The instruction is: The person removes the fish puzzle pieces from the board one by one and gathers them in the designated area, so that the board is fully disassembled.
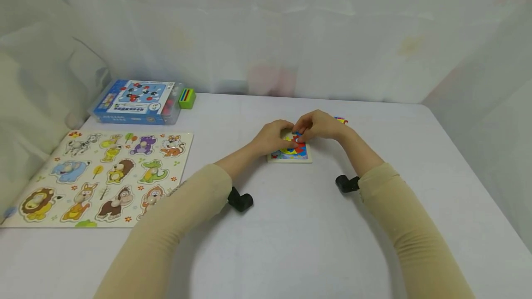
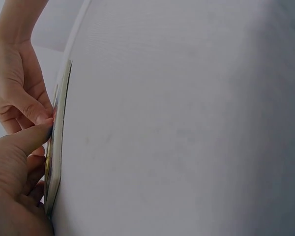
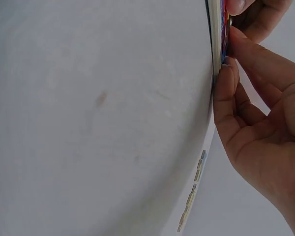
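A small square jigsaw puzzle (image 1: 289,161) with a bright picture and a pale wooden border lies on the table in the head view. My left hand (image 1: 271,138) holds it from the left, its thumb across the picture and its fingers at the far side. From the right, my right hand (image 1: 321,126) reaches over the picture and pinches a red-and-blue puzzle piece (image 1: 297,135) at its surface. The thumbs nearly meet there. The left wrist view shows the board's thin edge (image 2: 64,105) beside both hands. Fingers cover much of the picture.
Loose colourful pieces (image 1: 342,120) lie behind my right wrist. At left is a large animal peg board (image 1: 97,151), with a blue boxed set (image 1: 137,100) and a green block (image 1: 187,99) behind it. Black wrist devices (image 1: 240,200) hang under both forearms.
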Demonstrator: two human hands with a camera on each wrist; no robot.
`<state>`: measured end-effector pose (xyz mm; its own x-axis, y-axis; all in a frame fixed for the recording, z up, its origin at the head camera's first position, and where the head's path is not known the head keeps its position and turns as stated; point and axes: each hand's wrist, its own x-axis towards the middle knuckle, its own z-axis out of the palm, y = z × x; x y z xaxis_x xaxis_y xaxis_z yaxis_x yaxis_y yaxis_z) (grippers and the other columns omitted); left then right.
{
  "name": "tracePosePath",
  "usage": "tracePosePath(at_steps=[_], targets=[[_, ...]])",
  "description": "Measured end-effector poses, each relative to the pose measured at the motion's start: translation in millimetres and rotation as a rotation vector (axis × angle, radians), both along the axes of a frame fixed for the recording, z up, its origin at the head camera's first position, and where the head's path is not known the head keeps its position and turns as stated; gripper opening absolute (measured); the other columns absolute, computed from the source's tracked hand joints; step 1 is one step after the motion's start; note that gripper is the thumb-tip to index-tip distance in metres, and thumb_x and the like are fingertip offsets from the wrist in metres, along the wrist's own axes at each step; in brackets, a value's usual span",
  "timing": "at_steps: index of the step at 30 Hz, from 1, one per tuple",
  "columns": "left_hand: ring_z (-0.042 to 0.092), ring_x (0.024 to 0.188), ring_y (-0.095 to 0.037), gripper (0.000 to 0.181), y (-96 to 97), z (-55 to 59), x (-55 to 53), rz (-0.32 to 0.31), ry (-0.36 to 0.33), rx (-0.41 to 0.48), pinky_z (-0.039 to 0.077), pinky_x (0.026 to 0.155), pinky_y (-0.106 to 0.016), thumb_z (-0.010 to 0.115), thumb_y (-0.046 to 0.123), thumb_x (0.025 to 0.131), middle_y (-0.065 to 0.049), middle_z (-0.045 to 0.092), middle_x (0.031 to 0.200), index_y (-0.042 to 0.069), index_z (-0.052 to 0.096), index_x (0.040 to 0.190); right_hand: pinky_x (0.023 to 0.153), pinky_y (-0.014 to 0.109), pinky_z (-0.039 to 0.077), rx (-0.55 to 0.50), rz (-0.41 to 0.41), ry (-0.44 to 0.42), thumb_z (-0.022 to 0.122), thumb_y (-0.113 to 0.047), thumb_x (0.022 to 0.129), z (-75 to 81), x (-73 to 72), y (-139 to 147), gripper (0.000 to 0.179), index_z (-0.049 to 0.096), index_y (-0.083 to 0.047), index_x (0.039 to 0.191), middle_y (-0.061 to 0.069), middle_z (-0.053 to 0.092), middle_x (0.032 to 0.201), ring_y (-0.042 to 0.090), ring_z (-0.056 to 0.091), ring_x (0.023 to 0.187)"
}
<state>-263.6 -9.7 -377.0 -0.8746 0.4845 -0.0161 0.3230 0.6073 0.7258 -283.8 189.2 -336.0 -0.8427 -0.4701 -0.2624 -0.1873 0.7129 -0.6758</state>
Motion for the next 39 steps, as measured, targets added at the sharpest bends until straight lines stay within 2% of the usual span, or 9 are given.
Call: tracePosePath(at_steps=[5,12,24,28,33,39], targets=[[0.049,0.135,-0.023,0.060,0.4,-1.0,0.5,0.006,0.006,-0.004,0.038,0.119,-0.040,0.077,0.034,0.085,-0.005,0.058,0.142,0.010,0.057,0.137,0.082,0.025,0.044,0.017,0.005,0.006,0.074,-0.009,0.083,-0.6,2.3,-0.3,0.028,0.073,-0.009,0.110,0.006,0.067,0.100,0.018,0.055,0.096],[0.049,0.135,-0.024,0.059,0.2,-0.5,1.7,0.009,0.012,-0.009,0.038,0.119,-0.040,0.076,0.034,0.085,-0.005,0.057,0.143,0.010,0.057,0.136,0.079,0.026,0.043,0.018,0.013,0.012,0.074,-0.008,0.083,-2.3,1.7,-1.6,0.022,0.076,-0.011,0.104,0.002,0.066,0.092,0.018,0.053,0.092],[0.048,0.137,-0.024,0.060,0.3,-1.0,1.0,0.005,0.000,-0.013,0.036,0.120,-0.042,0.076,0.034,0.086,-0.005,0.056,0.144,0.011,0.056,0.138,0.074,0.026,0.043,0.030,0.025,0.040,0.074,-0.007,0.081,-2.8,0.8,-2.0,0.022,0.076,-0.011,0.102,0.003,0.069,0.097,0.017,0.054,0.087],[0.048,0.136,-0.024,0.060,0.2,-1.0,0.5,0.002,-0.003,-0.012,0.036,0.120,-0.041,0.076,0.034,0.086,-0.006,0.056,0.145,0.010,0.056,0.138,0.078,0.027,0.045,0.052,0.014,0.048,0.076,-0.008,0.081,-2.3,0.4,-3.4,0.020,0.076,-0.013,0.101,0.004,0.070,0.106,0.019,0.056,0.094],[0.049,0.135,-0.024,0.060,-0.3,-1.8,-0.6,-0.002,0.002,-0.017,0.037,0.120,-0.041,0.076,0.033,0.086,-0.006,0.056,0.144,0.010,0.055,0.138,0.089,0.033,0.047,0.066,0.013,0.061,0.075,-0.009,0.081,-1.5,1.1,-4.6,0.019,0.076,-0.012,0.100,0.007,0.066,0.122,0.025,0.057,0.107],[0.049,0.136,-0.024,0.060,-0.2,-2.5,-1.0,-0.007,0.011,-0.022,0.037,0.119,-0.040,0.075,0.033,0.087,-0.007,0.056,0.144,0.009,0.055,0.138,0.091,0.035,0.048,0.045,-0.004,0.046,0.075,-0.009,0.081,-2.1,1.4,-5.1,0.021,0.074,-0.011,0.102,0.007,0.068,0.117,0.025,0.057,0.107]])
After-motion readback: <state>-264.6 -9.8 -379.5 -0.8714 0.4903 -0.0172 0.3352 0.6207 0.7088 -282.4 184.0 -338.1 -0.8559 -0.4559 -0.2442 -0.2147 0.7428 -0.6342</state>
